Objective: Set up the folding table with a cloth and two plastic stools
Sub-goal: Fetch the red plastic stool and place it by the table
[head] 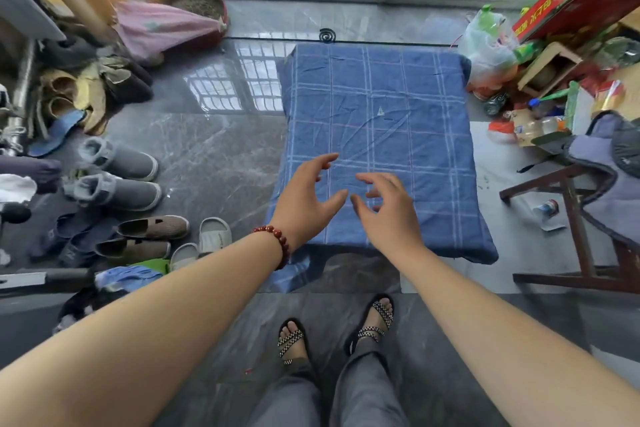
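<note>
Both arms reach straight forward and down, bare to the elbow, with the two hands close together above the near edge of the table. The left hand point(304, 198) has its palm turned inward toward the other hand, thumb stretched to the right and fingers spread and lightly bent. A bracelet point(277, 240) of dark red beads circles its wrist. The right hand point(384, 208) is palm down, its fingers loosely curved and its thumb almost meeting the left thumb. Neither hand holds anything. Whether the fingertips touch the fabric cannot be told.

The cloth point(381, 104), blue with pale check lines, lies spread over the whole table top. It hangs over the near, left and right edges, and droops lowest at the near left corner. The table itself is hidden beneath it. Near the middle of the cloth sit a small white triangular mark and a tiny dark tag, both too small to read.

Past the far right corner a red box point(568, 0) carries large yellow characters that cannot be made out. Beside it stands a plastic bag point(488, 45). Grey boots point(117, 180) lie on the floor off the left edge.
</note>
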The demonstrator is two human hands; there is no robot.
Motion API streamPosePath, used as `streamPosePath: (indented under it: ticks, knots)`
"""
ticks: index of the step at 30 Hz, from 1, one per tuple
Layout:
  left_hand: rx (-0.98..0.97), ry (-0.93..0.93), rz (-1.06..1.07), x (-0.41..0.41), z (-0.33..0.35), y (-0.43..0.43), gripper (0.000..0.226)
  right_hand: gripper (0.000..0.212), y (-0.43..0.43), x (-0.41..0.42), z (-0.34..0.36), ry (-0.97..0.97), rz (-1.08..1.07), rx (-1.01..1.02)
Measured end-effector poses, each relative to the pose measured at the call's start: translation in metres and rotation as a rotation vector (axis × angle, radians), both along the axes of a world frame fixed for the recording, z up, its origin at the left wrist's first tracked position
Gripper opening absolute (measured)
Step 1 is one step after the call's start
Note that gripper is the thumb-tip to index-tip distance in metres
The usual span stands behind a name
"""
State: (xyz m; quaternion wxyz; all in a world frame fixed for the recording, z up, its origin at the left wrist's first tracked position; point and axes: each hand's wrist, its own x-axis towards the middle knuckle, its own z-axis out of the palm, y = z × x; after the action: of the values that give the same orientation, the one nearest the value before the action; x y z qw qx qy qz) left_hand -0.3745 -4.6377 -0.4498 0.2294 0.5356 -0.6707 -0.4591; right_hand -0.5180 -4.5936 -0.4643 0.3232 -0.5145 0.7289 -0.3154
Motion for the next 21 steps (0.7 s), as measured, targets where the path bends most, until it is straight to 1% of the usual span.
streamPosePath:
  ticks: [3,6,9,14,17,19,21]
  knots:
    - [0.004,0.065,0.060,0.009,0.033,0.022,0.053,0.025,0.008,0.014,0.031,-0.135,-0.062,0.020]
    - [0.012,0.137,0.132,0.015,0.064,0.035,0.051,0.026,0.019,0.027,0.064,-0.228,-0.089,-0.004]
    - [-0.022,0.194,0.134,0.019,0.100,0.037,0.051,0.025,0.024,0.037,0.103,-0.302,-0.109,-0.041]
    - [-0.113,0.256,0.110,0.021,0.160,0.037,0.056,0.024,0.026,0.039,0.168,-0.338,-0.104,-0.121]
    - [-0.063,0.301,0.105,0.022,0.192,0.040,0.051,0.025,0.032,0.039,0.203,-0.349,-0.088,-0.169]
    - [-0.026,0.292,0.078,0.023,0.211,0.043,0.044,0.024,0.038,0.041,0.223,-0.342,-0.070,-0.190]
    - [0.000,0.276,0.054,0.024,0.227,0.046,0.045,0.025,0.043,0.042,0.240,-0.331,-0.054,-0.205]
